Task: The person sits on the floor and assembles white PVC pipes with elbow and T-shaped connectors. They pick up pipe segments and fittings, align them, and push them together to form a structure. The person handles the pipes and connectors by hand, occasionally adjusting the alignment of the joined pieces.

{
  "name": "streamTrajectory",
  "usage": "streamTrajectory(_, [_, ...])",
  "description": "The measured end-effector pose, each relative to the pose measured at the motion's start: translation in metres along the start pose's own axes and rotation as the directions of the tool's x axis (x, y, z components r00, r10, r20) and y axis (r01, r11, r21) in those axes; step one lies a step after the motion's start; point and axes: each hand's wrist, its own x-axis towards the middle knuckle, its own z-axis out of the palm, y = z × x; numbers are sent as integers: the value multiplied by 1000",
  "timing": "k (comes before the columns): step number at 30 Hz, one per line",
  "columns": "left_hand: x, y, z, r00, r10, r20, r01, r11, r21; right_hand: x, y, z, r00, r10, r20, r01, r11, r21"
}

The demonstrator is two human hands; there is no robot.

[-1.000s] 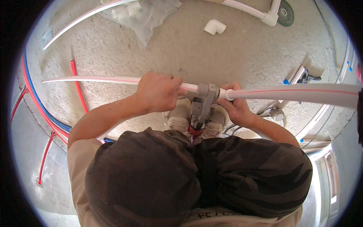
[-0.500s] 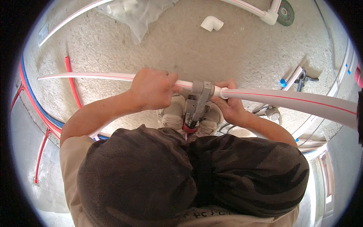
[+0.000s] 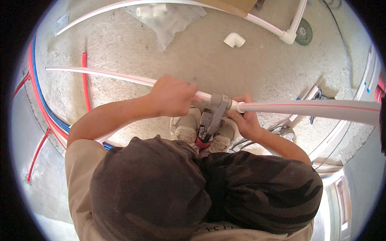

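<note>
My left hand [image 3: 173, 96] is closed round a white pipe with a red stripe [image 3: 120, 77], which runs off to the left. Between my hands stands a pipe-welding tool [image 3: 217, 114], with a grey metal head and a red part low down between my shoes. The left pipe's inner end meets the tool head's left side. My right hand [image 3: 248, 120] wraps round the near end of a second, red-striped white pipe [image 3: 309, 107], by its pale collar, on the head's right side. That pipe stretches to the right edge. The joints inside the tool head are hidden.
A white elbow fitting [image 3: 234, 39] lies on the concrete floor ahead. Beyond are a clear plastic bag [image 3: 165, 24], a jointed white pipe [image 3: 265, 25], a green disc [image 3: 304, 32] and cardboard [image 3: 233, 5]. Red tubing [image 3: 85, 80] lies left; a cable [image 3: 339, 32] runs along the right.
The view has shifted, so the floor things sit lower and further right, and cardboard shows at the top. The left pipe slopes more toward the tool. Both hands keep their grips.
</note>
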Motion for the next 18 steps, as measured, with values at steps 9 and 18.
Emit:
streamTrajectory(9, [-1,2,-1,1000,18,4,-18,997,81,-3,-3,-3,999,33,18,-35,992,119])
streamTrajectory(18, [-2,5,0,997,48,-59,-40,991,130,1,8,-2,998,-62,-3,61,975,214])
